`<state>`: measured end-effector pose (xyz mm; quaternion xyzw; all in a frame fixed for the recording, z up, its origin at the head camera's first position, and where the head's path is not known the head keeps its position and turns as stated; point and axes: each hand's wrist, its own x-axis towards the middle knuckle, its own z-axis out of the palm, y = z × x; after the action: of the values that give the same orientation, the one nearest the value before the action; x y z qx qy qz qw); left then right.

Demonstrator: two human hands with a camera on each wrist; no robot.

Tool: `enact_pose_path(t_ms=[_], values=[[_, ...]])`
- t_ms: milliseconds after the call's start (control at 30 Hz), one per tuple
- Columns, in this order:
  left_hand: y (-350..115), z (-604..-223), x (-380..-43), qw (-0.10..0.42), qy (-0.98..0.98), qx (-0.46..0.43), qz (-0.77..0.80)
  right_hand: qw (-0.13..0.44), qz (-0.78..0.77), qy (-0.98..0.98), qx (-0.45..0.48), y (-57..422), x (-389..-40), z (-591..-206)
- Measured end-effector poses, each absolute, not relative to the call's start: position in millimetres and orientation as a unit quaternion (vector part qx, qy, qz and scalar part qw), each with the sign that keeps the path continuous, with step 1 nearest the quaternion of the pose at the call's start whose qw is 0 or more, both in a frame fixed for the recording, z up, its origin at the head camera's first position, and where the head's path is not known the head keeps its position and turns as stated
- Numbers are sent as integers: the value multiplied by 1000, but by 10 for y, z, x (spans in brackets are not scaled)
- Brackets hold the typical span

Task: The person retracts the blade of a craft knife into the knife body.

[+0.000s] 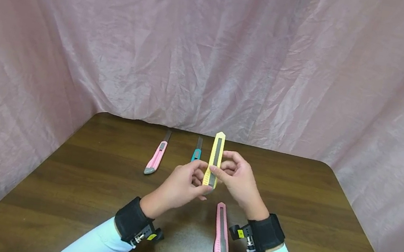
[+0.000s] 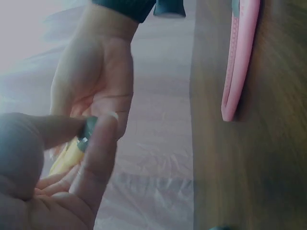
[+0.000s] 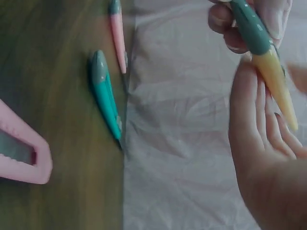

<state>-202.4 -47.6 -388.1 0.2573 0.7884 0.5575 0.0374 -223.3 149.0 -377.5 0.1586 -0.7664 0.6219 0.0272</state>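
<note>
A yellow utility knife (image 1: 217,152) is held upright between both hands above the table, no blade showing past its tip. My left hand (image 1: 179,185) pinches its grey lower end between thumb and fingers, as the left wrist view also shows on the grey cap (image 2: 88,133). My right hand (image 1: 239,183) holds the body from the other side, thumb on the dark strip and fingers behind. Below the hands lies a pink utility knife (image 1: 222,235), blade not visible. Behind the left hand is a teal utility knife (image 1: 196,154) with its blade out, partly hidden in the head view.
Another pink utility knife (image 1: 157,156), blade extended, lies to the left on the brown wooden table (image 1: 78,194). A pale pink curtain (image 1: 204,56) hangs around the table's back and sides. Both wrists wear black camera straps.
</note>
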Motion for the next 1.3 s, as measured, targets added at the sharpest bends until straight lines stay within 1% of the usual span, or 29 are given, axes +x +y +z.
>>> enact_pose_path(t_ms=[100,200,333,500,667,767,867,1033,1300], values=[[-455,-3922,-1940,31,811,263,522,58,604,-785,125,1486,-2184,-3769],[-447,-3983,-1819,33,844,258,469,55,553,-823,117,1462,-2104,-3787],[-426,-4093,-1629,43,891,240,383,1,483,-869,108,1417,-1985,-3851],[-367,-4216,-1458,56,922,237,301,-70,434,-896,67,1362,-1868,-3916],[-297,-4328,-1352,93,928,243,268,-104,294,-948,58,1308,-1808,-3949],[-256,-4376,-1296,106,926,247,264,-108,210,-969,69,1275,-1790,-3945],[-230,-4387,-1254,107,926,252,260,-113,171,-976,73,1245,-1783,-3938],[-220,-4376,-1216,108,927,259,248,-119,140,-981,67,1208,-1780,-3934],[-213,-4386,-1198,113,929,267,228,-109,137,-983,57,1193,-1760,-3969]])
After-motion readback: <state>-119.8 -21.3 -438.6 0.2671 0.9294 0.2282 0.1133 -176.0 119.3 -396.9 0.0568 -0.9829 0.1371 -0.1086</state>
